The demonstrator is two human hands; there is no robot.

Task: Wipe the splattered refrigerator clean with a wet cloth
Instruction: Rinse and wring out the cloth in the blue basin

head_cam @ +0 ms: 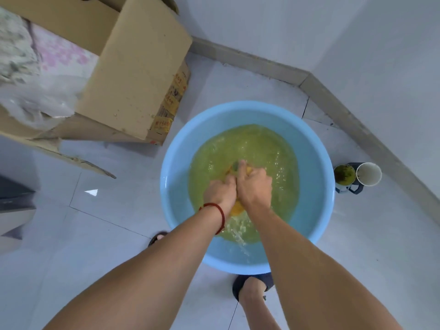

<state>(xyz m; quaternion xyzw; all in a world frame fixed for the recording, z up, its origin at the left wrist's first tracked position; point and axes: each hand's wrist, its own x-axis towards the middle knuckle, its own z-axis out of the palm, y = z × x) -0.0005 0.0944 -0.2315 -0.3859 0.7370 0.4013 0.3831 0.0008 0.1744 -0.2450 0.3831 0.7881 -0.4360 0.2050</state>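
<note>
Yellow cloth (237, 207) sits over the blue basin (171, 201), bunched between both hands. Left hand (220, 192) and right hand (254, 186), pressed together, clamp it. Judged soft, sodden, slippery; grip the bunched middle.

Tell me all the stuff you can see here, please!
basin: one, light blue, on the floor in the middle.
water: yellow-green, splashing inside the basin.
cloth: one, yellow, gripped between both hands over the water.
box: one, brown cardboard, open, upper left on the floor.
plastic bag: one, clear, crumpled in the box.
cups: two, one white and empty, one holding something green, right of the basin by the wall.
floor: pale grey tiles.
wall: white, with a grey skirting.
bracelet: one, red, on the left wrist.
slippers: two, dark, below the basin.
left hand: grips the cloth.
right hand: grips the cloth.
</note>
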